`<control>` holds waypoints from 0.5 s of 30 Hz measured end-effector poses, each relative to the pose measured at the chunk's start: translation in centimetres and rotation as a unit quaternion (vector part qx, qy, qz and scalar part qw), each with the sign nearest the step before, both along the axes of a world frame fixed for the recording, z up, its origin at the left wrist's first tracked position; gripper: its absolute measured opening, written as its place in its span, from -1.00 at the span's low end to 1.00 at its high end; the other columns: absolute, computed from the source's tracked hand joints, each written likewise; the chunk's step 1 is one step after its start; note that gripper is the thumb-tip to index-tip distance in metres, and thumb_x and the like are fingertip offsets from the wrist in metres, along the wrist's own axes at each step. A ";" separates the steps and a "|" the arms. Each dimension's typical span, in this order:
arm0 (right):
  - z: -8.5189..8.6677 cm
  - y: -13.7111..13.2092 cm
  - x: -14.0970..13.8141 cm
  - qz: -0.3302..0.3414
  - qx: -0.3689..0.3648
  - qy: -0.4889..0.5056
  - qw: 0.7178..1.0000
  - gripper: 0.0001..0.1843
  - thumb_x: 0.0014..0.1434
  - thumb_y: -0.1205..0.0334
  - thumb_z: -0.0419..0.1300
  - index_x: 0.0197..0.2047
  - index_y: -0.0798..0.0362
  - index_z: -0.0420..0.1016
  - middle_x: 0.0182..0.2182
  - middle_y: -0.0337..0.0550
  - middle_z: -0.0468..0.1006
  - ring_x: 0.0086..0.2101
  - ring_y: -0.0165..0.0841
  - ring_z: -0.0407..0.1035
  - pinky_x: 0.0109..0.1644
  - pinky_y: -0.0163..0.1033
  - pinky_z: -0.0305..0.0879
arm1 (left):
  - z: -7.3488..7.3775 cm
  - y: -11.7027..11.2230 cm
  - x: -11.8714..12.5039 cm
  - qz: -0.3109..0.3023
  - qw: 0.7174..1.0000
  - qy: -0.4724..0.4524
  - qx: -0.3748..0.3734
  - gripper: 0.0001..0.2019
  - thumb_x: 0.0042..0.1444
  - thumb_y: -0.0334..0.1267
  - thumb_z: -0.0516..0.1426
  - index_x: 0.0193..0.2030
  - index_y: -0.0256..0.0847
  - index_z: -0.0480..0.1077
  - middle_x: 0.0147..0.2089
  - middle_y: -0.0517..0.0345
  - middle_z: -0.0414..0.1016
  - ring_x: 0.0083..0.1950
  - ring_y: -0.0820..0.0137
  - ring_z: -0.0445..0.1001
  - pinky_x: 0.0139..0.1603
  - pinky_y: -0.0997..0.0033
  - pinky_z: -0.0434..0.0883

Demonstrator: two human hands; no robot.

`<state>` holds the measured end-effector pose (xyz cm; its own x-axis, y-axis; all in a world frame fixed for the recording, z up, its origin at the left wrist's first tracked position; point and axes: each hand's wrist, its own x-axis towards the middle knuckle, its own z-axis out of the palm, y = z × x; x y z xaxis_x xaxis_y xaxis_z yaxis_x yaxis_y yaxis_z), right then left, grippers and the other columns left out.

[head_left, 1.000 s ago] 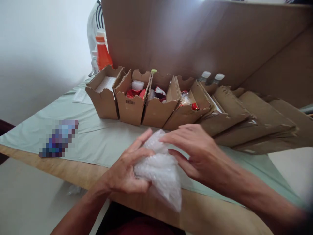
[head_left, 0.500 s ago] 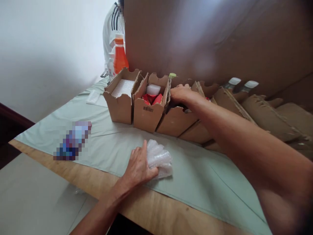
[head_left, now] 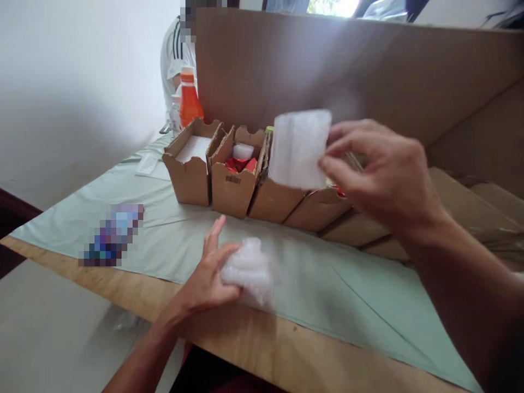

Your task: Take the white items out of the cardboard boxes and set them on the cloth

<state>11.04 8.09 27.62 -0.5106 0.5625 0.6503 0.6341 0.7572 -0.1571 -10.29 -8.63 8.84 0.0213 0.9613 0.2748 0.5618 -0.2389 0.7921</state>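
Observation:
A bunched piece of bubble wrap (head_left: 251, 275) rests at the cloth's front edge, slightly blurred. My left hand (head_left: 204, 278) grips its left side between thumb and fingers, with one finger stretched away. Raised above the cardboard bins, my right hand (head_left: 380, 169) pinches a squarish, translucent white plastic piece (head_left: 301, 148) by its right edge. Whether that piece is a bag or a folded sheet I cannot tell. Behind it stands a cardboard bin (head_left: 272, 202), its opening mostly hidden. To its left, another bin (head_left: 230, 191) holds red packets (head_left: 240, 165) and something white.
The leftmost bin (head_left: 188, 183) contains bubble wrap sheets (head_left: 195, 148). Further bins lean to the right, before a tall cardboard panel (head_left: 245, 65). An orange bottle (head_left: 189, 101) stands at the back. A pixelated flat object (head_left: 112, 234) lies left; a person in white (head_left: 166, 65) is behind.
My right hand has come up out of a bin with the white plastic piece. My left hand and the bubble wrap have shifted slightly left in view, as the camera has also moved.

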 end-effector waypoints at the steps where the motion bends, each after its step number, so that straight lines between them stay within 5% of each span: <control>1: -0.7 -2.1 0.7 0.030 -0.017 -0.012 0.999 -0.87 0.24 0.23 0.22 -0.32 -0.12 0.59 -0.08 -0.15 0.69 -0.04 -0.10 0.56 0.20 0.12 0.37 | 0.9 -1.1 -0.1 -0.019 0.999 0.001 0.035 -0.37 -0.15 -0.37 0.35 0.15 -0.08 0.45 0.67 0.04 -0.56 0.63 -0.27 -0.21 0.45 -0.25 0.20; 2: -1.7 -3.9 1.1 0.070 -0.047 -0.037 0.996 -0.86 0.24 0.24 0.22 -0.33 -0.14 0.58 -0.13 -0.19 0.70 -0.09 -0.13 0.58 0.16 0.10 0.39 | 1.8 -2.1 -0.2 -0.034 0.998 0.003 0.059 -0.37 -0.14 -0.34 0.39 0.15 -0.03 0.46 0.66 0.19 -0.70 0.63 -0.33 -0.26 0.42 -0.26 0.23; 4: -4.0 -6.2 0.9 0.166 -0.130 -0.108 0.972 -0.82 0.28 0.29 0.18 -0.29 -0.14 0.58 -0.20 -0.24 0.71 -0.16 -0.21 0.59 0.08 0.01 0.42 | 3.2 -3.2 -0.2 -0.070 0.995 0.011 0.064 -0.40 -0.14 -0.30 0.44 0.12 0.04 0.50 0.67 0.24 -0.61 0.60 -0.38 -0.12 0.34 -0.22 0.35; 6: -5.9 -6.8 -0.1 0.246 -0.200 -0.166 0.934 -0.80 0.29 0.35 0.16 -0.25 -0.10 0.60 -0.22 -0.24 0.72 -0.20 -0.29 0.58 0.01 -0.10 0.43 | 3.4 -3.0 -0.3 -0.121 0.992 0.016 0.019 -0.40 -0.15 -0.34 0.40 0.11 0.02 0.52 0.63 0.01 -0.11 0.50 -0.27 0.16 0.27 -0.10 0.43; 8: -6.2 -5.8 -1.5 0.264 -0.236 -0.192 0.915 -0.80 0.29 0.34 0.16 -0.22 -0.06 0.62 -0.24 -0.22 0.72 -0.22 -0.31 0.57 -0.04 -0.16 0.42 | 2.3 -1.8 -0.6 -0.139 0.989 0.017 -0.038 -0.40 -0.15 -0.40 0.30 0.12 -0.04 0.50 0.35 -0.09 0.36 0.31 -0.06 0.42 0.22 0.02 0.47; 11: -3.8 -1.9 -3.9 0.181 -0.216 -0.161 0.946 -0.81 0.30 0.28 0.16 -0.19 -0.02 0.64 -0.29 -0.21 0.70 -0.28 -0.33 0.54 -0.12 -0.22 0.39 | -0.6 0.2 -1.3 -0.046 0.995 0.005 -0.092 -0.42 -0.17 -0.39 0.18 0.11 -0.16 0.46 0.06 -0.03 0.51 0.08 0.09 0.53 0.18 0.03 0.49; 15: -0.2 5.8 -8.7 0.014 -0.110 -0.172 0.979 -0.80 0.23 0.33 0.18 -0.20 0.01 0.67 -0.33 -0.18 0.66 -0.28 -0.27 0.51 -0.11 -0.17 0.37 | -3.0 1.1 -1.6 0.036 0.993 -0.019 -0.113 -0.14 -0.15 -0.34 0.17 0.42 -0.19 0.20 0.20 -0.11 0.49 0.16 0.01 0.52 0.24 -0.10 0.46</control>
<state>2.37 13.93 27.43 -0.6954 0.6521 0.3021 0.6572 0.7471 -0.0997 -11.85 -7.48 5.85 -0.0552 0.9971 0.0519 0.5401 -0.0139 0.8415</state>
